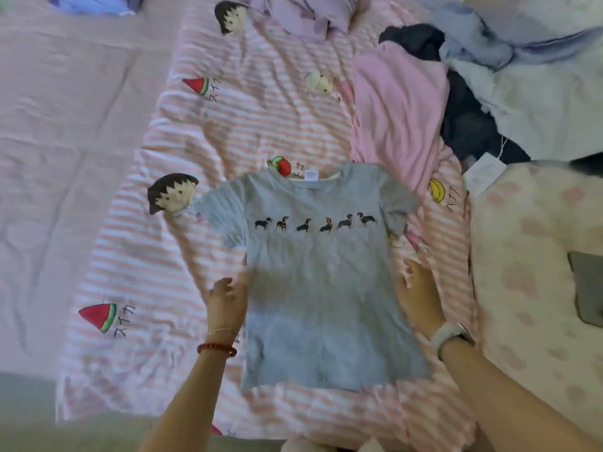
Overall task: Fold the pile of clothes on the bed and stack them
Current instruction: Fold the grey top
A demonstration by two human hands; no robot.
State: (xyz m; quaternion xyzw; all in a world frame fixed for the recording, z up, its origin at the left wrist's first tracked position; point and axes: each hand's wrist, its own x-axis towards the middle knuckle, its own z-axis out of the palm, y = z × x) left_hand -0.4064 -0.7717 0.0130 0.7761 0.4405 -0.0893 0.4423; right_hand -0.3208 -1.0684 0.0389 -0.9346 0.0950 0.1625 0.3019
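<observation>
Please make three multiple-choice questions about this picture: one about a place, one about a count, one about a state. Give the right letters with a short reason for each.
1. Where does the pink garment lie relative to the grey T-shirt?
A. beyond it, to the right
B. under it
C. nearer the person, to the left

2. How many dogs are printed on the T-shirt?
A. three
B. six
C. nine

3. In what state is the T-shirt?
A. rolled up
B. folded in half
C. spread flat, front up

Answers:
1 A: it lies past the right sleeve, by the pile.
2 B: six dogs stand in one row across the chest.
3 C: both sleeves are out, with the left hand and right hand at its side edges.
</observation>
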